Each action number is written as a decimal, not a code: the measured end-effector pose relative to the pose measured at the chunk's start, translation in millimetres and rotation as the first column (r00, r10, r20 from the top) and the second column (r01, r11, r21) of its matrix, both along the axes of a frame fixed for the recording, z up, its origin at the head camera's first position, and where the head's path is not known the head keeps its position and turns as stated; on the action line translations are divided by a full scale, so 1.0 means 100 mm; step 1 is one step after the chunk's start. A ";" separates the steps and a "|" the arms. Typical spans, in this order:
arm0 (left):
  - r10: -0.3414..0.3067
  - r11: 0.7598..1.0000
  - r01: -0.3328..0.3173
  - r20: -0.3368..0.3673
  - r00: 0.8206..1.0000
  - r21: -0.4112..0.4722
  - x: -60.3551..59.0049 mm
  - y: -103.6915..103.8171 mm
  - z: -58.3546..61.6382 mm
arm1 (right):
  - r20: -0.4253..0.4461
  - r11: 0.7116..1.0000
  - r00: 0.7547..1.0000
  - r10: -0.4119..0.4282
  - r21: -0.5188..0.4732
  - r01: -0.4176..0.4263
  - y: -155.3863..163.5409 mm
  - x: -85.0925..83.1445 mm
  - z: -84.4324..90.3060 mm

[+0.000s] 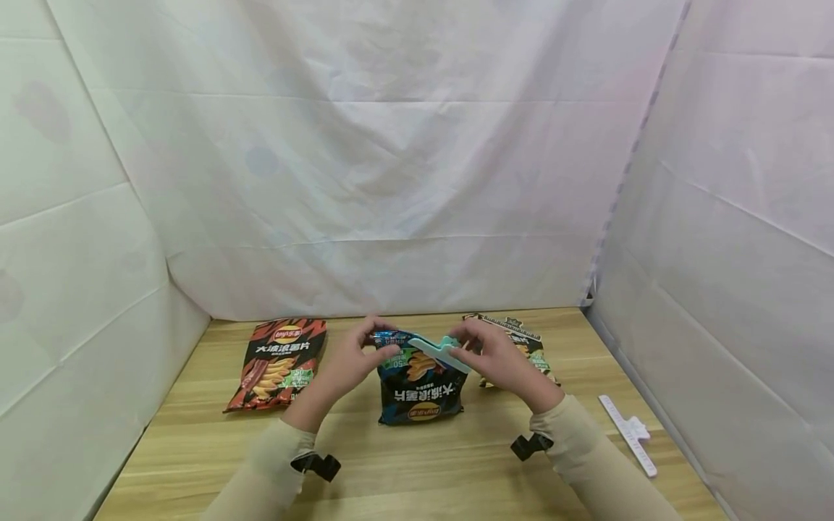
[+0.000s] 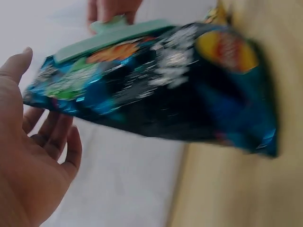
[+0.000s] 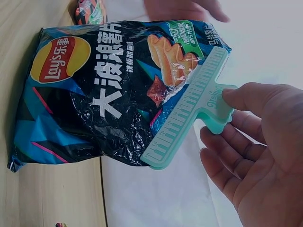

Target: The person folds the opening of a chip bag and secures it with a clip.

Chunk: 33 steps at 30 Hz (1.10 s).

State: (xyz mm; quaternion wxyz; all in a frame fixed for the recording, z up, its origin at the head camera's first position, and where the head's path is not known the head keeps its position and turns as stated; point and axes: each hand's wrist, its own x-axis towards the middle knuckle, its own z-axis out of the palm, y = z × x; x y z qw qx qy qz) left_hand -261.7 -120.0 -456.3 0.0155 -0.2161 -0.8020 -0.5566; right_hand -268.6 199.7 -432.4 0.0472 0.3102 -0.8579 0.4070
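Note:
A blue and black bag of Lay's chips (image 1: 417,394) stands on the table with its logo end down. A mint-green bag clip (image 3: 182,111) lies slantwise across its upper end. My right hand (image 1: 502,358) pinches the clip's handle between thumb and fingers. At the bag's upper left corner is my left hand (image 1: 348,362). In the left wrist view, that hand's thumb stands apart from the bag, and its loosely bent fingers sit partly behind the corner.
A red and black chip bag (image 1: 276,369) lies to the left. Behind my right hand lies another chip bag (image 1: 537,354) with a clip along its top edge. A white bag clip (image 1: 628,434) rests at the table's right side. White cloth walls (image 1: 404,181) surround the table.

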 end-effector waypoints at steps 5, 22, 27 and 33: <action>0.035 0.999 -0.032 0.157 0.987 -0.021 0.09 0.01 -0.32 | 0.006 1.000 1.000 -0.005 -0.004 0.005 0.00 0.01 -0.01; -0.084 0.995 0.094 0.220 0.972 -0.036 0.15 0.12 -0.96 | 0.007 0.999 0.999 0.042 -0.003 -0.042 0.04 0.02 -0.02; -0.060 0.995 0.077 0.231 0.971 -0.065 0.18 0.13 -1.01 | 0.072 0.998 0.995 0.062 0.011 -0.063 0.05 0.03 0.00; -0.061 0.994 0.080 0.243 0.968 -0.072 0.19 0.14 -1.06 | 0.116 0.998 0.992 0.057 0.028 -0.061 0.05 0.04 -0.01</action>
